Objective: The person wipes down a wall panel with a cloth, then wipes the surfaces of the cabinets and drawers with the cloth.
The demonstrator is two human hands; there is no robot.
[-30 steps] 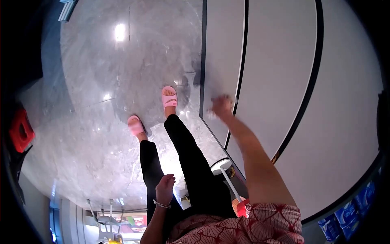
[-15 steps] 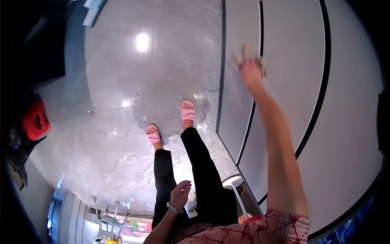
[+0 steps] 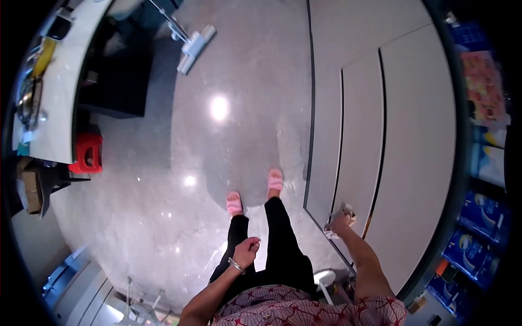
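Observation:
My right hand (image 3: 341, 221) is closed around a crumpled light cloth (image 3: 348, 213), whose edges stick out on both sides of the fingers. It presses the cloth on the grey cabinet front (image 3: 356, 136), low down near the dark gap between two panels. My left hand (image 3: 246, 252), with a bracelet (image 3: 236, 265) at the wrist, hangs in front of my thigh. Its fingers are curled in and nothing shows in them.
A mop with a wide flat head (image 3: 196, 49) stands on the grey floor (image 3: 244, 81). Left are a loaded counter (image 3: 60, 108) and a red stool (image 3: 88, 153). Blue packs (image 3: 484, 215) line the right side. A white round-topped stool (image 3: 324, 277) is near my right leg.
My right hand has brought the cloth down the cabinet front, closer to my body. The view has shifted, showing more of the counter, mop and blue packs. My left hand's fingers are more curled.

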